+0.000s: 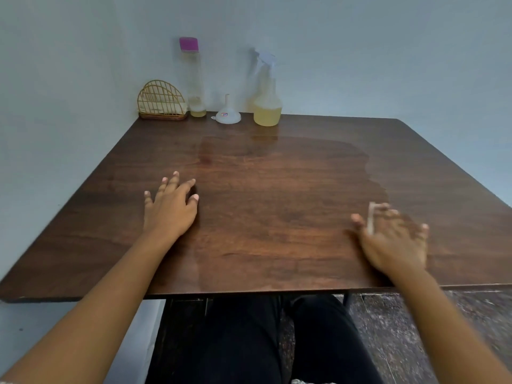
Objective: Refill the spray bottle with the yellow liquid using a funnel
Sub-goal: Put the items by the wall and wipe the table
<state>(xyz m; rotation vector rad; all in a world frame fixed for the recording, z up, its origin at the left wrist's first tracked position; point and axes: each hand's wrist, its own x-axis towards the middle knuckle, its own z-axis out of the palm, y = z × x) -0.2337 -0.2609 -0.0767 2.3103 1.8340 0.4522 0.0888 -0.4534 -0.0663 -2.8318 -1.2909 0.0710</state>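
A clear spray bottle (267, 106) with a white trigger head stands at the table's far edge, about a third full of yellow liquid. Left of it a white funnel (227, 115) sits mouth down, spout up. Further left stands a tall clear bottle (194, 79) with a pink cap and a little yellow liquid at its bottom. My left hand (170, 207) rests flat on the table, fingers spread, holding nothing. My right hand (393, 239) is blurred near the front right, fingers spread over the table. A thin pale strip shows by its forefinger; I cannot tell what it is.
A gold wire napkin holder (162, 102) stands in the far left corner against the wall. The dark wooden table (277, 203) has a shiny damp-looking patch across its middle. Walls close in behind and to the left. My legs are under the front edge.
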